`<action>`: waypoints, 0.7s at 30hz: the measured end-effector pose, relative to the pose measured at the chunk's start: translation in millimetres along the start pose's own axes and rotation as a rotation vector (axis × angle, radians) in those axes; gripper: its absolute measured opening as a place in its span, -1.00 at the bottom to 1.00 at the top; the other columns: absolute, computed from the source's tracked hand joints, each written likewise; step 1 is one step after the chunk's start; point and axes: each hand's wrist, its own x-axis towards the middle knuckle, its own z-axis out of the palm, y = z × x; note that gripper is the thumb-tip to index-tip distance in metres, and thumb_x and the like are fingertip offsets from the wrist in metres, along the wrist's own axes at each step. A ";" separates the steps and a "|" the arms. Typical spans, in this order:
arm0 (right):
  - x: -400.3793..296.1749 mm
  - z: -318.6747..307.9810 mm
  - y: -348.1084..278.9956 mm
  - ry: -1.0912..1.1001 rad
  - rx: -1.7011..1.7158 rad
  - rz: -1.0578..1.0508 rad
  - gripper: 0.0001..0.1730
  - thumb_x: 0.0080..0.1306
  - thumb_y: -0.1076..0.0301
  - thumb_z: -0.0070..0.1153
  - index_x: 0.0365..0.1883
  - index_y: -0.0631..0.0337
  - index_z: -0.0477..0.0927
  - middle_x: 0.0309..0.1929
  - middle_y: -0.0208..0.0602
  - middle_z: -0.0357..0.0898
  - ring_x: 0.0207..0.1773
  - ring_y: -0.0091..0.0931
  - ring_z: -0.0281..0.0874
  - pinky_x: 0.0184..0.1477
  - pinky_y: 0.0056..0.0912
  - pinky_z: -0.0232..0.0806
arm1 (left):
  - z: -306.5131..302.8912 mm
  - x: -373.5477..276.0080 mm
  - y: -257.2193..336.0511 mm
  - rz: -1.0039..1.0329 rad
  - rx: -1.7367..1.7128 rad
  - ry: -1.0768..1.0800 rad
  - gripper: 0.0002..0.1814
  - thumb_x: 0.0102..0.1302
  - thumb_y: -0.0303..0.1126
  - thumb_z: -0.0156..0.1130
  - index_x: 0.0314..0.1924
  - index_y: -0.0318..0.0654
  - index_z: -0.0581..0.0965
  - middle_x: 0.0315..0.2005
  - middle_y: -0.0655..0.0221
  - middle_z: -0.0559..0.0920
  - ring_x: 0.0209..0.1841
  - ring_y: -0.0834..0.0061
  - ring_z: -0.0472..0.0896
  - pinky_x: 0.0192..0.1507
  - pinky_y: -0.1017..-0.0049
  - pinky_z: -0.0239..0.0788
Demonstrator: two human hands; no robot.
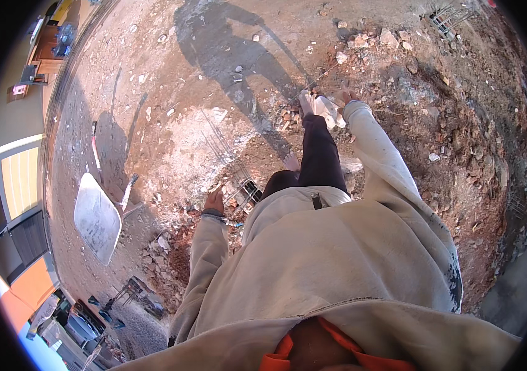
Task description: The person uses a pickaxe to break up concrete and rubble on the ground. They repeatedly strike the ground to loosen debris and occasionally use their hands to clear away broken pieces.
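My left hand (214,202) hangs over rubble beside a rebar cage (247,194) that stands up from a pit near my leg; whether it touches anything is unclear. Out ahead, my right hand (348,96) is held low over the dirt, next to a large pale rock (327,111), with fingers apart and nothing seen in them. My bare forward foot (306,99) rests against small broken stones at the rock's side. The other bare foot (291,162) is on the soil farther back.
A wheelbarrow (98,218) stands at the left, with a long-handled tool (96,147) beyond it. More rebar (449,21) sticks up at the top right. A string (321,76) runs low ahead. Uneven earth and rubble (467,167) slope along the right. A building (13,181) borders the far left.
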 end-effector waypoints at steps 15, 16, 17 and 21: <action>6.8 8.4 -41.8 -0.323 -0.031 0.003 -0.34 0.24 0.08 0.01 0.30 0.00 0.20 0.27 0.11 0.26 0.22 -0.13 0.38 0.18 0.08 0.24 | 55.1 -149.1 -70.3 -0.371 0.238 -0.297 -0.65 0.27 -0.16 0.00 -0.07 -0.13 0.58 -0.07 0.14 0.60 -0.01 0.13 0.55 0.07 0.25 0.34; 8.0 16.7 -38.3 -0.352 -0.145 -0.020 -0.42 0.27 0.08 -0.01 0.25 0.01 0.31 0.28 0.07 0.26 0.27 -0.18 0.34 0.19 0.10 0.21 | 54.1 -141.4 -72.2 -0.342 0.214 -0.266 -0.66 0.26 -0.17 0.01 -0.08 -0.12 0.59 -0.07 0.14 0.60 -0.01 0.14 0.56 0.07 0.25 0.34; 0.0 11.3 -35.2 -0.399 -0.111 -0.027 -0.47 0.29 0.09 -0.02 0.21 0.02 0.36 0.23 0.06 0.30 0.25 -0.17 0.36 0.18 0.10 0.23 | 48.8 -132.9 -75.2 -0.262 0.198 -0.243 -0.65 0.26 -0.16 0.02 -0.08 -0.14 0.58 -0.07 0.13 0.60 -0.02 0.12 0.55 0.06 0.24 0.34; -29.0 1.6 -0.1 -0.473 0.014 0.031 -0.51 0.30 0.09 -0.02 0.17 0.04 0.42 0.14 0.02 0.38 0.18 -0.18 0.40 0.14 0.07 0.26 | 30.3 -85.6 -65.5 -0.128 0.125 0.003 -0.61 0.30 -0.11 -0.08 -0.26 -0.27 0.57 -0.26 0.06 0.62 -0.21 0.06 0.57 -0.18 0.20 0.36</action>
